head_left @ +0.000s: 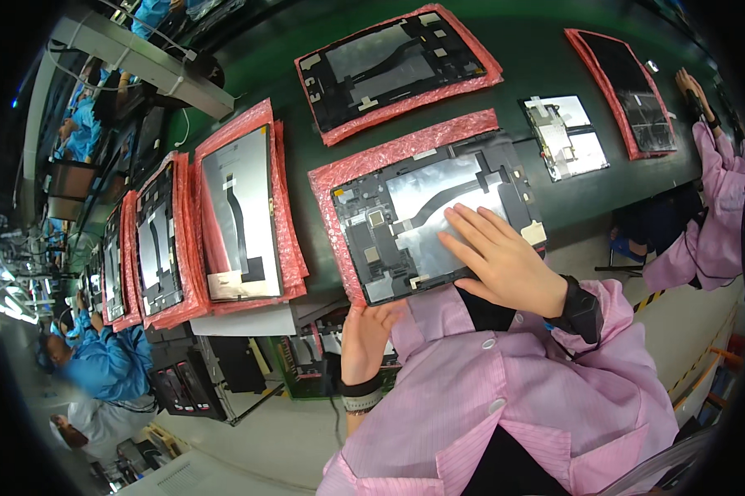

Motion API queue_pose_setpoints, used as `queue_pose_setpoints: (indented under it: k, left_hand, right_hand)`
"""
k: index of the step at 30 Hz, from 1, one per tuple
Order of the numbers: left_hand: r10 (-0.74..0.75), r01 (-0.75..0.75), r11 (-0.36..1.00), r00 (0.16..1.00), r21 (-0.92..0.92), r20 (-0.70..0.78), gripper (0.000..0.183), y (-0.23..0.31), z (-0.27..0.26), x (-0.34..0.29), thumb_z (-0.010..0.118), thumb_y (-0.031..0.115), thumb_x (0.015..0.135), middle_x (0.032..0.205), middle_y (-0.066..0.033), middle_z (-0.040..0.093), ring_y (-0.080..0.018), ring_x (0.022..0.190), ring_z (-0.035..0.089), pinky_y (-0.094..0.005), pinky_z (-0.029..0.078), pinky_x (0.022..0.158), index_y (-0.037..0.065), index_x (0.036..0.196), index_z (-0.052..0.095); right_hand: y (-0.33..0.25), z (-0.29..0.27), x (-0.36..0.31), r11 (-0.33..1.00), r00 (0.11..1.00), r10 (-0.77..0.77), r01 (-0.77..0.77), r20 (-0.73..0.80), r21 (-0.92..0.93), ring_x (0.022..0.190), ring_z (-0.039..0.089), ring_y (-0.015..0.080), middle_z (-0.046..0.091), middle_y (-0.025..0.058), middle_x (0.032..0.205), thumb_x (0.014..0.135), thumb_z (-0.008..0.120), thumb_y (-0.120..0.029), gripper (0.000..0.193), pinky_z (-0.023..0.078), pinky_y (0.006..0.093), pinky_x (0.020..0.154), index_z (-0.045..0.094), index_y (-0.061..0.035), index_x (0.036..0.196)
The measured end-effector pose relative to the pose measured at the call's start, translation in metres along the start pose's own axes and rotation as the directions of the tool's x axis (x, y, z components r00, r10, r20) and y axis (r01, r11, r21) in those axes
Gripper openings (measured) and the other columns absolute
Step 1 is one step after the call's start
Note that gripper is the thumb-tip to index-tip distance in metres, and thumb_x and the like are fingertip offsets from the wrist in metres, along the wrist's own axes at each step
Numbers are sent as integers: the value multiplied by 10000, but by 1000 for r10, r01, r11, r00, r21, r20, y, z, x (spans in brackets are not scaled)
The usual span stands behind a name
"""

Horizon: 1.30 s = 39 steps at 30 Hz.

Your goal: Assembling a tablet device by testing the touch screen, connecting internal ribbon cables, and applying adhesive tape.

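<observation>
In front of me an opened tablet screen assembly [364,207] with a black frame, silver middle and dark ribbon cable lies face-down on pink bubble wrap [405,140]. My right hand [500,256] rests on its silver middle, fingers stretched out and palm down. At the near left corner is my left hand [371,339], its fingers extended beside the edge of the wrap. Whether those fingers touch the tablet is hard to see. Neither hand grips anything.
Similar panels lie on pink wrap: a black-framed one [397,66] behind, a silver one [240,207] at left, more beyond it. To the right are a silver battery-like unit [564,136] and a dark panel [624,83]. A co-worker's hand [693,91] reaches in at far right.
</observation>
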<state>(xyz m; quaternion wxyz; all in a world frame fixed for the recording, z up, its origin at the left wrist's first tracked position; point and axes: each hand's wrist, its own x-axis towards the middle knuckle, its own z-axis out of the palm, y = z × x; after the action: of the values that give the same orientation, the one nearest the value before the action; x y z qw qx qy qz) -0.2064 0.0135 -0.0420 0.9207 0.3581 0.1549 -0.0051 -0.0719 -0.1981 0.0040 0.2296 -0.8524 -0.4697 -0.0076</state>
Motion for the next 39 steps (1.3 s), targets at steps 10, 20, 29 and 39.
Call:
queue_pose_setpoints:
  k: [10,20,29,39]
  left_hand:
    - [196,-195,981,973,19,-125,340,-4,5,0,353,220,969,1201,-111,523,-219,1067,532,-373,438,902,4,1220,433]
    - [270,-249,961,940,122,-210,296,-9,11,5,354,215,968,1127,-126,561,-219,999,576,-367,483,849,-16,1100,485]
    - [315,-297,949,896,104,-312,382,2,12,9,390,352,955,1132,-92,560,-190,972,570,-346,478,827,21,1126,473]
    - [70,-91,957,994,-276,-83,647,-46,3,7,399,564,877,1303,-69,443,-228,1144,453,-392,385,932,81,1306,361]
  right_hand:
    - [-13,6,-19,981,979,-134,109,-157,-159,1175,449,332,483,185,1236,700,664,-318,505,369,438,963,540,-51,1111]
    - [5,-77,38,930,878,-291,166,-380,-329,648,585,231,591,61,687,741,620,-262,215,457,325,576,557,-57,724]
    - [72,-103,92,852,966,243,-169,-88,495,525,465,112,511,17,556,898,511,-288,367,373,292,508,564,31,723]
    - [72,-13,72,627,897,335,-440,288,642,527,297,44,313,-73,552,910,512,-263,407,259,271,458,460,-8,597]
